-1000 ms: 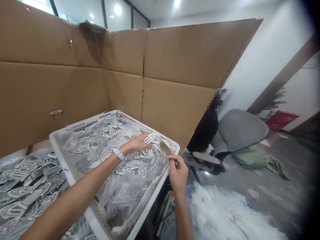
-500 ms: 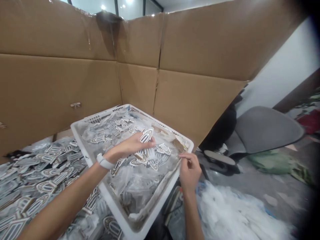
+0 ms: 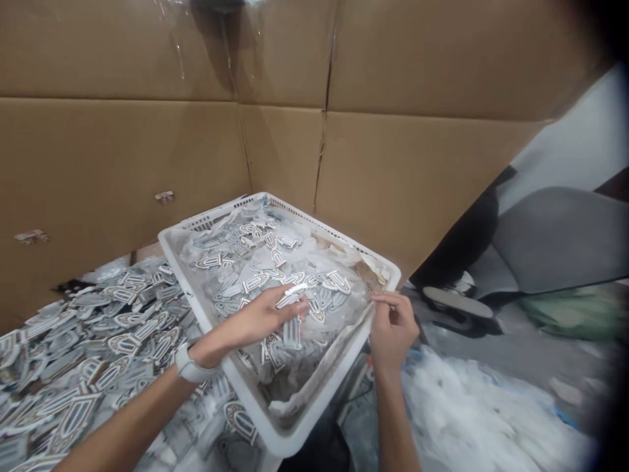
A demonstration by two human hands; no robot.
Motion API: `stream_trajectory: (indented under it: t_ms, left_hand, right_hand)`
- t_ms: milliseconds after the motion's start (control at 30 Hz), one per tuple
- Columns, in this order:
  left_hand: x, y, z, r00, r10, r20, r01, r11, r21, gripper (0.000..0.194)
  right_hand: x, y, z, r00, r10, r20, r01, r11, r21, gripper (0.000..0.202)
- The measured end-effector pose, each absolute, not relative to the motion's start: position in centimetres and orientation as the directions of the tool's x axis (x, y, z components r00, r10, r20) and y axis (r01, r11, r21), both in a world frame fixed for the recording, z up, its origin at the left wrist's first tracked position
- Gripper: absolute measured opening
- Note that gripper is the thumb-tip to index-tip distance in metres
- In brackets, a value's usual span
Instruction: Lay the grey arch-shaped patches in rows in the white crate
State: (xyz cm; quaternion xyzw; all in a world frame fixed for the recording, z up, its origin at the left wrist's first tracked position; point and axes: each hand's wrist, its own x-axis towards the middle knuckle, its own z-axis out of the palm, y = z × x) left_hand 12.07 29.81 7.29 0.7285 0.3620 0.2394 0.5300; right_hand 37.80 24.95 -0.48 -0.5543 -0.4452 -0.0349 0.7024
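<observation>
My left hand [image 3: 269, 314] is closed on a small arch-shaped piece [image 3: 293, 295] with white edging and grey panels, held above the white plastic basket [image 3: 194, 308]. Under and around that hand, many similar arch-shaped pieces [image 3: 337, 282] lie loose in the basket, some in clear plastic wrap. A crumpled plastic liner [image 3: 339, 344] runs along the basket's inside. At the right rim, my right hand [image 3: 393, 324] has its fingers pinched against the liner's edge; what lies between the fingertips is hidden.
A large heap of similar arch-shaped pieces [image 3: 130, 344] spreads left of the basket. Tall cardboard walls [image 3: 403, 177] stand behind it. To the right are a grey chair [image 3: 555, 242], a green bag [image 3: 574, 314] and a mound of white plastic [image 3: 472, 406] on the floor.
The view has tilted down. My left hand has moved nearer the front of the basket, and the piece in it has turned more edge-on. My right hand remains at the right rim.
</observation>
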Motion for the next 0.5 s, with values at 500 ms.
stream_trajectory:
  t_ms: [500]
  left_hand:
    - [0.9,35.1,9.0,-0.065,0.998,-0.026,0.296,0.044,0.954,0.045]
  right_hand:
    - [37.9,25.4,-0.9,0.568,0.337,0.751,0.588,0.472,-0.657,0.017]
